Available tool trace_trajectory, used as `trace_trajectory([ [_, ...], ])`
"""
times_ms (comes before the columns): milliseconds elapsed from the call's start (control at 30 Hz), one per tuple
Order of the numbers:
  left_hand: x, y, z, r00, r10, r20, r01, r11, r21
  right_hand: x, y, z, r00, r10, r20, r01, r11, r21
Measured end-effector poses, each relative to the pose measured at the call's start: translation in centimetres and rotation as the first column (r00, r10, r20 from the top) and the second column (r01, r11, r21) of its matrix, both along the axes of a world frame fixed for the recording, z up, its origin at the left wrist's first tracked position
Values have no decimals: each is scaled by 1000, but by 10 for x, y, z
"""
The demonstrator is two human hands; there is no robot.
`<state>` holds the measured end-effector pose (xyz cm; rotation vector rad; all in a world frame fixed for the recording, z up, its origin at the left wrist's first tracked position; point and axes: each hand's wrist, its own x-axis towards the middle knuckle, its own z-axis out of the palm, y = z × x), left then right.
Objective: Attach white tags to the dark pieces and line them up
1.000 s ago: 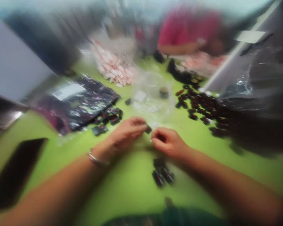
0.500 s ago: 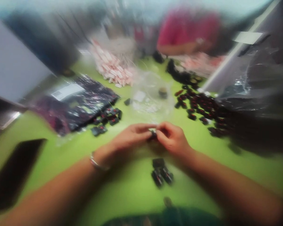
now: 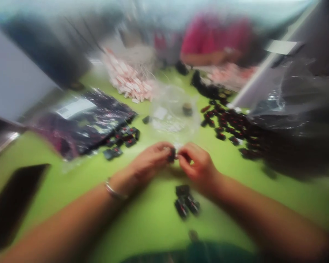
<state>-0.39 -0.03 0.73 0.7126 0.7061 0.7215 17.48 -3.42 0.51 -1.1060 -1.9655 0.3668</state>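
Observation:
Between thumb and fingers, my left hand grips a small black block-like part. My right hand is closed in a pinch right beside it, its fingertips at the part's right edge. A tiny pale spot shows at those fingertips, too small to name. Just below the hands, three similar black parts with red marks lie on the green table. Beyond the hands is a clear round plastic container with small white pieces in it.
Black parts lie left by a plastic bag of dark items. A larger pile spreads right, beside a dark clear bag. Pink-white pieces lie farther back. A person in a pink sleeve is across the table.
My hands have drawn slightly apart. The black part has turned and shows more clearly in my left fingers, with my right fingertips now at its side.

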Motion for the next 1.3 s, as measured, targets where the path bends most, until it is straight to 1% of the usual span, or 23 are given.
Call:
trace_trajectory([
  [167, 1, 0, -3, 999, -8, 34, 9, 1000, -7, 1, 1, -1, 1000, 3, 24, -3, 1000, 10],
  [333, 0, 0, -4, 999, -15, 35, 15, 1000, -6, 1, 2, -1, 999, -3, 49, 1, 1000, 31],
  [500, 0, 1, -4, 999, -52, 13, 52, 999, -7, 2, 3, -2, 990, -75, 118, 68, 996, 59],
  [567, 0, 0, -5, 999, -51, 15, 51, 999, 6, 2, 3, -2, 984, -95, 154, 85, 994, 68],
  [667, 2, 0, -8, 999, -8, 41, 7, 999, 39, 1, 2, -3, 982, -84, 167, 70, 994, 86],
  [800, 3, -1, -7, 993, 86, 86, -88, 996, 25, 1, 1, -6, 994, -33, 102, 19, 990, 143],
  [933, 2, -1, -5, 991, 103, 90, -104, 994, 14, -1, -2, -9, 997, -16, 74, 5, 989, 149],
  [1000, 2, 0, -4, 991, 111, 71, -113, 993, 25, -2, -4, -10, 998, -16, 65, 8, 992, 124],
  [1067, 1, 1, -3, 988, 148, 38, -150, 988, 34, -3, -4, -9, 1000, 4, 24, -6, 999, 53],
  [1133, 0, 3, 1, 981, 194, 22, -195, 980, 42, -3, -4, -6, 996, 49, -70, -54, 996, -77],
  [1200, -1, 5, 5, 976, 217, 30, -218, 975, 52, 0, -1, -2, 982, 78, -173, -115, 969, -218],
  [1267, -2, 8, 8, 975, 218, 40, -220, 974, 61, 4, 5, 3, 969, 44, -242, -118, 947, -299],
  [1300, -3, 9, 8, 974, 221, 40, -223, 973, 63, 7, 8, 4, 968, 4, -253, -86, 946, -314],
])
